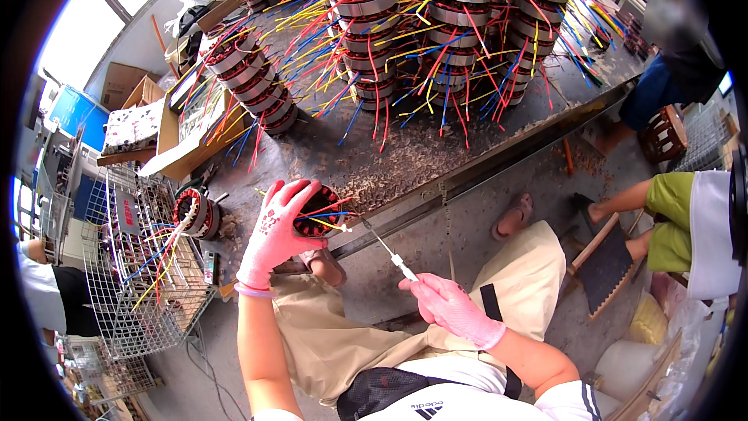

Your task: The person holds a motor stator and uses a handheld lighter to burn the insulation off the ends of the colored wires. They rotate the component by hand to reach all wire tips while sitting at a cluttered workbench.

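Observation:
My left hand [274, 228], in a pink glove, grips a motor stator [318, 220] at the bench's near edge. Red, blue and yellow leads stick out of the stator toward the right. In my right hand [458, 310], also gloved in pink, is a thin metal-shafted tool [399, 263] with a white handle. Its shaft points up and left toward the stator's leads; whether the tip touches them I cannot tell. Left of my left hand, another stator [198, 214] lies on its side with its wires hanging over a wire basket.
Tall stacks of wired stators [370, 54] fill the far side of the workbench [312, 148], leads jutting outward. A shorter stack [253, 82] leans beside an open cardboard box [175, 136]. The wire basket [144, 265] stands at left. Other people [678, 226] are at right.

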`<action>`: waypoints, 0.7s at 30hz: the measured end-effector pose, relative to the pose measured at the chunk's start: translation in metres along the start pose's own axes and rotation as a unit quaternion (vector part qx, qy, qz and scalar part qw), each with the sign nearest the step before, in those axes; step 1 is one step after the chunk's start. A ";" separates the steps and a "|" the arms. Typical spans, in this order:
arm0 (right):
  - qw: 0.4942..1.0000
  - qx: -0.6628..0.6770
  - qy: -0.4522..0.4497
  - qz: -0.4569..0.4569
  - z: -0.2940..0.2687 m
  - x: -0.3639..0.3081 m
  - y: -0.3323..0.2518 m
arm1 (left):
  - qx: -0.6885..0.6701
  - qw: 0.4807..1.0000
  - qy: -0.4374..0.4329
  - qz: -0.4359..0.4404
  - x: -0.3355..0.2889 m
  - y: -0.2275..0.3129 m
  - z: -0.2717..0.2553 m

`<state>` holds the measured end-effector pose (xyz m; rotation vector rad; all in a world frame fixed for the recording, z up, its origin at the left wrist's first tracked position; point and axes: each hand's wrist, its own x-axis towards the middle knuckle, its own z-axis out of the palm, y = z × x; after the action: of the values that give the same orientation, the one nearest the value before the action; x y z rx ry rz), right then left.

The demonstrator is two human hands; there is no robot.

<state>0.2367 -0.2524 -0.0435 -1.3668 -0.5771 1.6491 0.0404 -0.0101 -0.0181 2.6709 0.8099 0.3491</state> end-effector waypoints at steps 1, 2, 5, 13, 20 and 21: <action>1.000 0.004 -0.004 -0.004 0.000 0.001 0.002 | -0.003 1.000 -0.001 0.001 0.000 0.000 0.000; 1.000 0.002 -0.005 -0.005 0.001 0.001 0.001 | -0.006 1.000 -0.002 0.003 0.000 0.000 0.000; 1.000 -0.003 -0.012 -0.005 0.003 -0.001 -0.004 | -0.006 1.000 0.003 -0.002 -0.002 -0.002 0.001; 1.000 -0.013 0.000 0.013 0.005 -0.003 -0.011 | -0.008 1.000 -0.006 -0.008 -0.001 -0.002 0.001; 1.000 -0.022 -0.002 0.008 0.004 -0.002 -0.009 | -0.005 1.000 0.004 -0.001 -0.003 -0.005 0.003; 1.000 -0.009 0.003 0.012 0.005 -0.002 -0.008 | -0.010 1.000 0.003 -0.004 -0.003 -0.004 0.002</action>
<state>0.2347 -0.2495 -0.0349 -1.3961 -0.5759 1.6629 0.0370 -0.0088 -0.0220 2.6483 0.8127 0.3617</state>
